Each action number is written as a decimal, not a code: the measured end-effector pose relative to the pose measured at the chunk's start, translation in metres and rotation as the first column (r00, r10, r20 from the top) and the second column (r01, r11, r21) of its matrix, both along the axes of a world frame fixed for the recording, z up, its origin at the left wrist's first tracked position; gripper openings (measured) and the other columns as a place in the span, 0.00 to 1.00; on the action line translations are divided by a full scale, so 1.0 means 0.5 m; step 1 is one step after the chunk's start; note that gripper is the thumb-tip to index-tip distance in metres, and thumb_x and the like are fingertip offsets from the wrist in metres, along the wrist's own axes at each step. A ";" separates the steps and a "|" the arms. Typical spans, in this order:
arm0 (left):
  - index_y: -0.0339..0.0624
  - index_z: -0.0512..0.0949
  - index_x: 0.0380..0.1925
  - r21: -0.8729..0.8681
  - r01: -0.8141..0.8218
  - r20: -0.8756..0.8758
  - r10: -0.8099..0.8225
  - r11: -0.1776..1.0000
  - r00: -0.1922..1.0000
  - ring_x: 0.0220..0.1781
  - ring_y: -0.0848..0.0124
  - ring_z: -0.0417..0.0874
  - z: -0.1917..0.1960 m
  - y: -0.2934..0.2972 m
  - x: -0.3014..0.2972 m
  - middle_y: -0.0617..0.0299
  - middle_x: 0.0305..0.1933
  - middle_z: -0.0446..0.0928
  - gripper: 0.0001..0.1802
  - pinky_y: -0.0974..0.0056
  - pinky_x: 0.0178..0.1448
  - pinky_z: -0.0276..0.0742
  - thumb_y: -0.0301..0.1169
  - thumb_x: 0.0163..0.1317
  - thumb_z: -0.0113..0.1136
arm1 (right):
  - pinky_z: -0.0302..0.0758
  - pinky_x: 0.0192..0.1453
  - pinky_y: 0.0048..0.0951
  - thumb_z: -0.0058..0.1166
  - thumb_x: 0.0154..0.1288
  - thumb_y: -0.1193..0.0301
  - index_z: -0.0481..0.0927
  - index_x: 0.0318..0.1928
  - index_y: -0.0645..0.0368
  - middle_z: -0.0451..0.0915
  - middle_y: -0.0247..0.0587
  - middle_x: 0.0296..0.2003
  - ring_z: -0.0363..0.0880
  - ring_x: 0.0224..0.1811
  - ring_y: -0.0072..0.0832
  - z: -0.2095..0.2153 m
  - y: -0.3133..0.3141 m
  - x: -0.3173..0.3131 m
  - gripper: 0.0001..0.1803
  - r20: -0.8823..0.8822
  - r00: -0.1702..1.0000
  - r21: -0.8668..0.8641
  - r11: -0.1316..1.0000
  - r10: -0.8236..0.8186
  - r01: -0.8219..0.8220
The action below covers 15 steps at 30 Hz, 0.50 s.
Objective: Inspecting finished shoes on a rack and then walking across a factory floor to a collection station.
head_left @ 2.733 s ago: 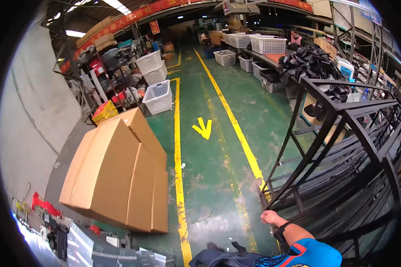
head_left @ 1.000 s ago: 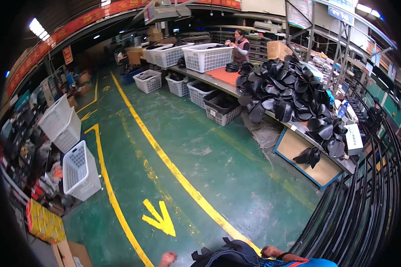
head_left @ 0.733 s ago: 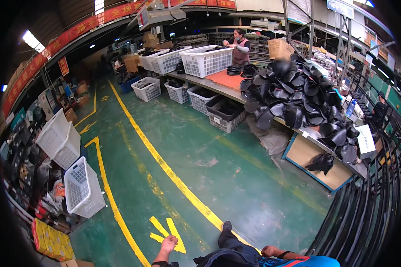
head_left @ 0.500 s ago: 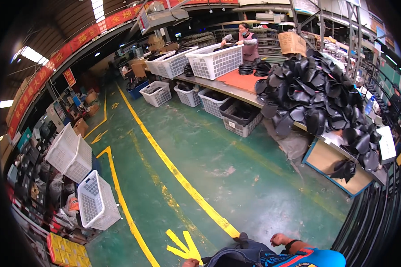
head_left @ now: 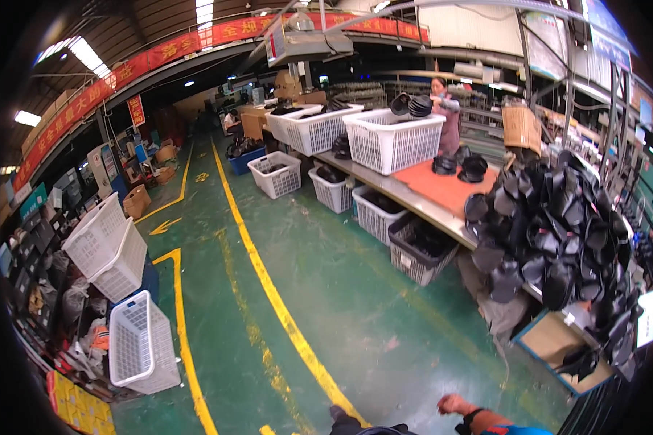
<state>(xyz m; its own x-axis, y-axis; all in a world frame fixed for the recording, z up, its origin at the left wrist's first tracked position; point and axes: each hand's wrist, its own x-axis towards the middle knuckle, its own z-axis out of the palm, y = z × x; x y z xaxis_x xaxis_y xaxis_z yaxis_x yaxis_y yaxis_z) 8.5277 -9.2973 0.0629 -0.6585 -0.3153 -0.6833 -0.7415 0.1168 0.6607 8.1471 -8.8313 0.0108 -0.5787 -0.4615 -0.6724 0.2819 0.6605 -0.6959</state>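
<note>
My right hand (head_left: 453, 404) hangs at the lower edge over the green floor, a dark band around its wrist. Its fingers are loosely curled and apart, and nothing shows in them. My left hand is out of view. The tip of a dark shoe (head_left: 339, 413) shows by the yellow floor line. Nearest on my right is a long workbench (head_left: 403, 194) with a large heap of black, curved, shiny pieces (head_left: 559, 232). Farther along, a white plastic basket (head_left: 393, 145) stands on the bench beside an orange sheet (head_left: 442, 183).
Behind the bench a person (head_left: 448, 119) stands near black pieces at the basket's rim. More baskets (head_left: 274, 177) stand under and beside the bench. On the left, stacked white baskets (head_left: 116, 261) and a tilted basket (head_left: 144, 351) border the yellow-lined walkway. A tan board (head_left: 566, 348) leans below the bench.
The view has shifted, so the bench and heap sit farther right and lower. My left hand has gone out of view. Black pieces now show above the white basket's rim by the other person.
</note>
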 end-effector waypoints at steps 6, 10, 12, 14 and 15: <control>0.42 0.79 0.39 -0.100 0.028 0.046 -0.024 0.995 0.999 0.37 0.64 0.81 -0.074 -0.368 -0.290 0.55 0.38 0.81 0.15 0.59 0.41 0.77 0.38 0.55 0.55 | 0.73 0.33 0.40 0.52 0.58 0.68 0.79 0.22 0.56 0.78 0.49 0.24 0.77 0.29 0.40 -0.009 -0.121 0.020 0.09 -0.642 0.459 0.262 0.739 0.614 -0.621; 0.39 0.81 0.37 -0.309 0.111 0.039 -0.104 0.944 0.994 0.32 0.70 0.83 -0.014 -0.570 -0.551 0.57 0.34 0.82 0.13 0.65 0.39 0.79 0.35 0.53 0.60 | 0.73 0.39 0.40 0.51 0.59 0.67 0.79 0.32 0.57 0.79 0.48 0.30 0.77 0.33 0.40 0.117 -0.292 0.002 0.08 -0.333 0.929 0.234 0.969 0.162 -0.085; 0.35 0.78 0.39 -0.247 -0.048 -0.113 0.021 0.968 0.993 0.33 0.73 0.82 -0.033 -0.653 -0.614 0.57 0.32 0.81 0.12 0.66 0.37 0.79 0.32 0.58 0.59 | 0.74 0.39 0.40 0.51 0.54 0.66 0.79 0.34 0.58 0.78 0.48 0.31 0.77 0.34 0.43 -0.075 -0.293 -0.113 0.10 -0.767 0.232 0.355 0.697 0.598 -0.623; 0.37 0.79 0.41 -0.131 -0.138 -0.115 0.124 0.982 0.986 0.32 0.69 0.84 -0.011 -0.669 -0.707 0.55 0.36 0.82 0.18 0.64 0.42 0.79 0.37 0.54 0.62 | 0.74 0.39 0.41 0.52 0.52 0.65 0.79 0.33 0.58 0.78 0.47 0.31 0.77 0.33 0.42 -0.159 -0.342 -0.189 0.11 -0.723 0.299 0.382 0.721 0.623 -0.578; 0.37 0.79 0.41 -0.144 -0.153 -0.109 0.138 0.978 0.984 0.32 0.69 0.84 -0.039 -0.682 -0.722 0.55 0.36 0.82 0.18 0.64 0.42 0.79 0.37 0.54 0.62 | 0.74 0.39 0.41 0.52 0.50 0.64 0.79 0.32 0.58 0.78 0.47 0.30 0.77 0.33 0.42 -0.161 -0.384 -0.221 0.12 -0.683 0.359 0.409 0.740 0.636 -0.534</control>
<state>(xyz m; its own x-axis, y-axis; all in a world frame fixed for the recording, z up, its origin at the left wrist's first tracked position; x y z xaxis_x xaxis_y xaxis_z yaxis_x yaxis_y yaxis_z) 8.1666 -9.6385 0.0437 -0.6593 -0.5077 -0.5545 -0.6904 0.1168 0.7139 8.0365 -9.0235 -0.0695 -0.4764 -0.8561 -0.2004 -0.7843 0.5168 -0.3432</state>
